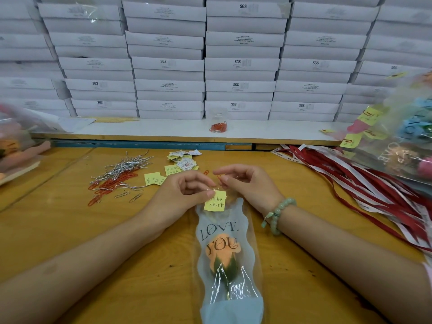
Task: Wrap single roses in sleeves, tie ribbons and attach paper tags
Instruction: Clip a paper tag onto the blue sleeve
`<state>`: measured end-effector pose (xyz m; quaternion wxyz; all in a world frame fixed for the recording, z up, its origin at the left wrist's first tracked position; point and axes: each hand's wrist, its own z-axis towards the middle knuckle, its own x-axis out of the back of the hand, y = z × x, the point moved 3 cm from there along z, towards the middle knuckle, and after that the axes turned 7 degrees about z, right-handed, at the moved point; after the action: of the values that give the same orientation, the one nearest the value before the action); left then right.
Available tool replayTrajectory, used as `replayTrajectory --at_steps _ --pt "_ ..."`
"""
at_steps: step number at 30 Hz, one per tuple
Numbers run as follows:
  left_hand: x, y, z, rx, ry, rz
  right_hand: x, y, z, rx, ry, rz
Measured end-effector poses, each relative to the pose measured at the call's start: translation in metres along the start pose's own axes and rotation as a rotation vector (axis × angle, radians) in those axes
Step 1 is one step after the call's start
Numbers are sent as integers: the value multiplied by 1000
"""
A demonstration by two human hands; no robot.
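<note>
One orange rose [223,256], frosted "LOVE YOU" sleeve [246,232], yellow tag [216,203].

Left hand [184,195] on yellow tag [215,202]

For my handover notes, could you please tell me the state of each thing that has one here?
Sleeve, flat on table.
Rose, inside sleeve, lying flat.
Yellow tag, at sleeve's top, pinched by left grip.
Red paper clip, pinched by right grip, not yet on tag.
Ribbons, loose, untied.
White boxes, shut, stacked.
</note>
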<state>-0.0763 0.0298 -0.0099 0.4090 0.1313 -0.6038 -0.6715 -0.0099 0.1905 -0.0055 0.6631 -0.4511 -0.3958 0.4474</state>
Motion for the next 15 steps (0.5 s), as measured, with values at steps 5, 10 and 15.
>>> replayTrajectory --at_steps 5,10,15 --pt "1 -1 0 -11 18 12 -4 1 0 -23 5 47" --pt "2 -1 0 -4 28 12 -3 2 1 -23 19 88" --pt "2 -1 0 10 51 7 -4 1 -1 1 -32 39"
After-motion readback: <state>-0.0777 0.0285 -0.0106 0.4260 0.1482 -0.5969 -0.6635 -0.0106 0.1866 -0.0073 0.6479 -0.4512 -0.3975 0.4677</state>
